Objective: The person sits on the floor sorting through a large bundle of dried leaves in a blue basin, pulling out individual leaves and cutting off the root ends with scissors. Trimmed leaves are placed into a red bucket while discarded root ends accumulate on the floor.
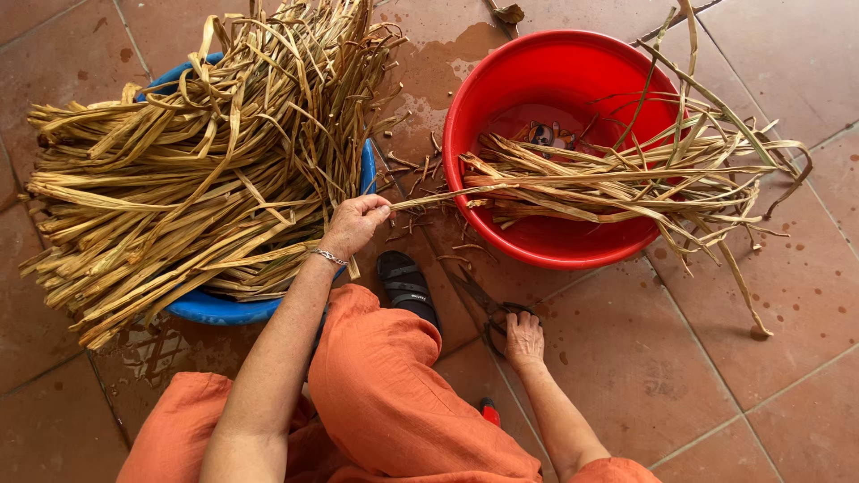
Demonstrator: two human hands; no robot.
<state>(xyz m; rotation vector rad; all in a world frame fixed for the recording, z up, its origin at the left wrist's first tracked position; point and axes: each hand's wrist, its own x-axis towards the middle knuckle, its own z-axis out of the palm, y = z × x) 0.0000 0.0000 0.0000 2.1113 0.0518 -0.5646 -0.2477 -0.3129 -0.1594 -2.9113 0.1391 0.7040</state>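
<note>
My left hand (355, 223) pinches the end of a long dried straw-coloured strip (501, 185) that reaches across to the red basin (483, 80). A bundle of the same dried strips (626, 174) lies over that basin, hanging past its right rim. My right hand (523, 340) rests on the floor, fingers on the handles of dark scissors (488, 309) lying on the tiles. A big heap of dried strips (188, 170) fills the blue basin (215, 310) at the left, just beside my left hand.
Orange trousers cover my knees (376, 385) at the bottom. A black sandal (407, 286) sits between the basins. Short trimmed bits (420, 165) litter the wet terracotta tiles (680, 358). Water and a picture show inside the red basin's bottom (546, 134).
</note>
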